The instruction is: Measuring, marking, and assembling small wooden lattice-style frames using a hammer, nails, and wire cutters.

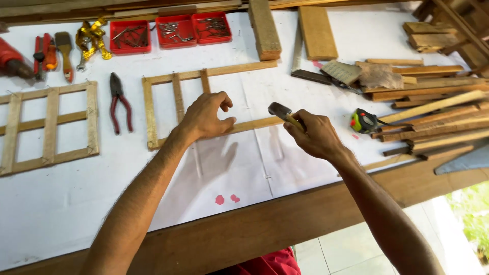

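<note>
Fingers, left: the left hand presses down on the lower rail of the unfinished wooden frame, thumb and forefinger pinched narrow at the rail's top edge; whether a nail sits between them cannot be told.
Fingers, right: the right hand is wrapped tight around the yellow handle of a small hammer, its dark head raised just beside the rail and close to the left hand.
Head view, work piece: the frame lies flat on the white-papered surface, with two upright slats set at its left end and its right half open.
Head view, left side: a finished lattice frame lies well apart; red-handled pliers rest between the two frames.
Head view, far edge: three red trays of nails, a paintbrush and a red power tool.
Head view, right side: a yellow-green tape measure lies beside a heap of wooden strips; two wood blocks lie above.
Risk: the hammer head is so near the pinching fingertips that a slightly off blow would likely land on them.
Risk: the rail is thin, so a hard or slanted strike might split it or knock it out of line.
</note>
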